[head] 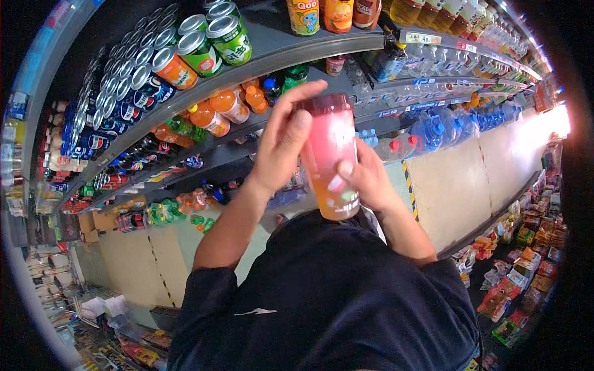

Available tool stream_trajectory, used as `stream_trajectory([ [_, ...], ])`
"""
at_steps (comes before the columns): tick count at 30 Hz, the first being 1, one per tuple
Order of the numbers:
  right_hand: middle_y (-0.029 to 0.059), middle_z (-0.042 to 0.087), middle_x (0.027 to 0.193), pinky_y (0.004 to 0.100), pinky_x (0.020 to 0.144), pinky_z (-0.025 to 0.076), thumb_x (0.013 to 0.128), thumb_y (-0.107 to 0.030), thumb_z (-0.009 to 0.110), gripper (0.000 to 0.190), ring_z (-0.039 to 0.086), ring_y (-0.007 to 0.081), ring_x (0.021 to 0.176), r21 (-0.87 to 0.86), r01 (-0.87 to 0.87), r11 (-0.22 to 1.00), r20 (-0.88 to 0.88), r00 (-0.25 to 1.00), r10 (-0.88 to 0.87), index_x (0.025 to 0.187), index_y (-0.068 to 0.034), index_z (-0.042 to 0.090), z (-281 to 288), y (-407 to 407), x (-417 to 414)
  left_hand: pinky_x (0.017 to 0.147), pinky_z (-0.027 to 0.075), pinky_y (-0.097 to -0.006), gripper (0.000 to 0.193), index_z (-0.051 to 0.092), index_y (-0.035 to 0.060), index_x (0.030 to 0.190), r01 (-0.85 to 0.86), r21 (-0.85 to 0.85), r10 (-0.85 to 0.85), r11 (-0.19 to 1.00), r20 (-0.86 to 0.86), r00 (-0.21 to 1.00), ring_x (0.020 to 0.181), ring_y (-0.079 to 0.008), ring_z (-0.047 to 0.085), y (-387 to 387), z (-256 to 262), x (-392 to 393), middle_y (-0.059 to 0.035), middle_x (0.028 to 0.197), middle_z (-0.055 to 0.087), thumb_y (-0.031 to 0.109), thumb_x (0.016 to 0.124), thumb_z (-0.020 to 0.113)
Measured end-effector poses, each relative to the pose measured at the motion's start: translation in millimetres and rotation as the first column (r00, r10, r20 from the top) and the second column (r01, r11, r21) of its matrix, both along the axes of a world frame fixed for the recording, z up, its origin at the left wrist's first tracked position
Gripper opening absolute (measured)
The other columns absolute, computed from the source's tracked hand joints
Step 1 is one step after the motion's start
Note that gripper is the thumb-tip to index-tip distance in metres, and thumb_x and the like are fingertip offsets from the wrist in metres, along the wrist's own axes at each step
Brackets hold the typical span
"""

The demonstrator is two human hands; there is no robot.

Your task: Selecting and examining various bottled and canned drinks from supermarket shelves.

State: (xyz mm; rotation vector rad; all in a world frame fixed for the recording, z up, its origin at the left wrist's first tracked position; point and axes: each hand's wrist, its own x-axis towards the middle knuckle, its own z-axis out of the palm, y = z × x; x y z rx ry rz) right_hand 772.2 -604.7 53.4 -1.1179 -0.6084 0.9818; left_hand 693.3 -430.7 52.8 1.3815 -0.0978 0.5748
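A large plastic drink bottle [330, 157] with a dark red lid and a pink and orange label is held up before my chest, slightly tilted. My right hand [369, 174] grips its lower side, with the thumb across the front of the label. My left hand [287, 139] is at the upper left of the bottle, its thumb beside the lid and the fingers raised behind; whether it presses on the bottle is hard to tell. Beyond the hands, a shelf edge [297, 55] carries green drink cans [229, 39] and orange juice bottles [338, 15].
Soda cans [139, 99] crowd the shelf at the left, with orange soda bottles [227, 105] one level lower. Large water bottles [431, 127] stand on the floor at the right. Packaged snacks [510, 283] fill a low display at the lower right. Cardboard boxes [103, 219] sit at the lower left.
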Motion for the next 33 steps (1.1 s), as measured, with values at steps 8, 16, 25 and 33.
stream_trajectory([
  [8, 0.006, 0.068, 0.111, 0.0386, 0.085, 0.056, 0.097, -0.049, 0.059, 0.044, 0.068, 0.02, 0.101, -0.076, 0.087, 0.993, -0.617, 0.779, -0.115, 0.122, -0.013, 0.059, 16, 35, -3, 0.12, 0.021, -0.0465, 0.066, 0.041, -0.0004, 0.149, -0.373, 0.429, 0.33, 0.823, 0.175, 0.928, 0.149, -0.0389, 0.024, -23, -25, -24, -0.0262, 0.159, 0.027, 0.048, 0.104, 0.046],
  [16, 0.0038, 0.069, 0.106, 0.038, 0.08, 0.056, 0.1, -0.049, 0.054, 0.04, 0.067, 0.0182, 0.096, -0.006, 0.075, 0.997, -0.697, 0.714, -0.058, 0.118, -0.014, 0.062, 9, 48, -9, 0.116, 0.032, -0.0514, 0.059, 0.053, 0.0005, 0.137, -0.414, 0.581, 0.381, 0.7, 0.186, 0.906, 0.142, -0.0434, 0.038, -26, -10, -37, -0.0199, 0.147, 0.047, 0.018, 0.085, 0.074],
  [25, 0.0085, 0.063, 0.118, 0.0311, 0.086, 0.053, 0.099, -0.042, 0.058, 0.055, 0.064, 0.0173, 0.103, 0.104, 0.056, 0.993, -0.432, 0.902, -0.005, 0.139, -0.006, 0.046, -5, 35, -7, 0.111, 0.041, -0.0511, 0.036, 0.065, 0.0018, 0.111, -0.438, 0.579, 0.253, 0.688, 0.374, 0.892, 0.131, -0.0391, 0.055, -43, -17, -60, -0.0172, 0.128, 0.065, 0.008, 0.08, 0.082],
  [33, 0.0102, 0.059, 0.128, 0.0316, 0.092, 0.05, 0.085, -0.046, 0.075, 0.083, 0.059, 0.0174, 0.112, 0.126, 0.019, 0.992, -0.117, 0.993, -0.004, 0.145, -0.002, 0.039, -10, 26, -2, 0.105, 0.044, -0.0364, 0.062, 0.041, 0.0014, 0.144, 0.018, -0.652, -0.096, 0.758, -0.084, 0.992, 0.125, -0.0183, 0.052, -67, -22, -56, -0.0115, 0.138, 0.052, 0.031, 0.097, 0.068],
])
